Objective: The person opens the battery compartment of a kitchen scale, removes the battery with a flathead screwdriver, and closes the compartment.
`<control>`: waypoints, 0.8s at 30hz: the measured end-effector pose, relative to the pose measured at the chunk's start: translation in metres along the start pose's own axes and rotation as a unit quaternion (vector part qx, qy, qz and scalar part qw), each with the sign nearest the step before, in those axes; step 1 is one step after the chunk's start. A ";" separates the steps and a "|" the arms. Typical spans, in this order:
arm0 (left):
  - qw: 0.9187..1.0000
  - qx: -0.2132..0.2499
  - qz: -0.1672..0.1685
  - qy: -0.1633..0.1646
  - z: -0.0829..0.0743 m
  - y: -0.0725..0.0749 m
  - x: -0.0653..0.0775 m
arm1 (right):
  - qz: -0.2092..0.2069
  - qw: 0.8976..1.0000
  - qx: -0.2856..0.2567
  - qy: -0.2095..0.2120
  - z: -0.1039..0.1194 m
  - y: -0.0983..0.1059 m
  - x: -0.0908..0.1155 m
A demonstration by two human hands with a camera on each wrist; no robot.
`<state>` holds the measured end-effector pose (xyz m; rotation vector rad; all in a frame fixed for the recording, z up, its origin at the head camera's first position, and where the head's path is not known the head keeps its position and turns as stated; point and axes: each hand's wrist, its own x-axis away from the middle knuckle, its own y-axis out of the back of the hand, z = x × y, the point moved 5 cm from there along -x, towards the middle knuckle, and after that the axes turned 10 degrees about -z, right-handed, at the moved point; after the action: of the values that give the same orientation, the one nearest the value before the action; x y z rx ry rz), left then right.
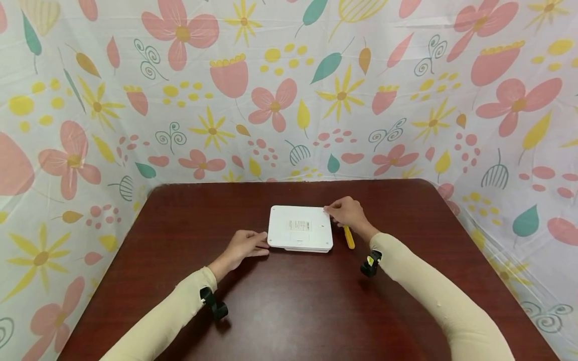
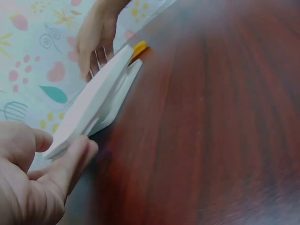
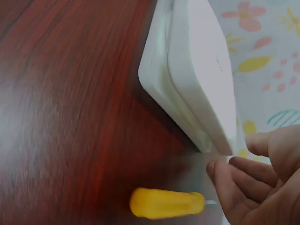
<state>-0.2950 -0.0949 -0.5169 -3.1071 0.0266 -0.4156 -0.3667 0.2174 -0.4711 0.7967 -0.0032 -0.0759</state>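
A flat white plastic device (image 1: 300,235), rounded at the corners, lies on the table with a printed label on its upper face and small screw points near its corners. In the wrist views it shows as two stacked layers with a gap along the side. My left hand (image 1: 245,244) holds its left edge, thumb above and fingers lower at the side. At the far right corner, my right hand (image 1: 349,213) pinches the device between thumb and fingers. Beneath that hand lies a yellow-handled screwdriver (image 3: 166,203), its thin metal shaft partly hidden by the fingers.
The dark reddish wooden table (image 1: 289,301) ends at a back edge just beyond the device. Behind it and along both sides hangs a white cloth (image 1: 275,60) printed with flowers and leaves. Black straps (image 1: 215,305) sit on both wrists over beige sleeves.
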 end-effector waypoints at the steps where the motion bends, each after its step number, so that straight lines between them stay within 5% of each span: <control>1: 1.000 -0.013 -0.005 -0.008 -0.003 0.001 -0.001 | -0.008 0.999 0.025 0.029 0.004 0.003 0.002; 5: 0.998 -0.056 -0.020 -0.033 -0.010 -0.001 -0.005 | -0.045 0.985 0.088 0.139 0.023 0.013 0.014; 10: 0.998 -0.051 -0.020 -0.028 -0.008 -0.007 -0.010 | -0.067 0.969 0.094 0.221 0.040 0.007 0.033; 17: 1.000 0.018 0.002 -0.019 0.003 -0.014 -0.014 | -0.063 0.955 0.100 0.272 0.049 -0.017 0.058; 24: 0.999 0.033 0.007 -0.014 0.005 -0.015 -0.015 | -0.053 0.949 0.130 0.282 0.049 -0.036 0.071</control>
<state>-0.3083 -0.0801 -0.5255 -3.0459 0.0334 -0.3634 -0.2997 0.1528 -0.4640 1.0604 0.5835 0.0553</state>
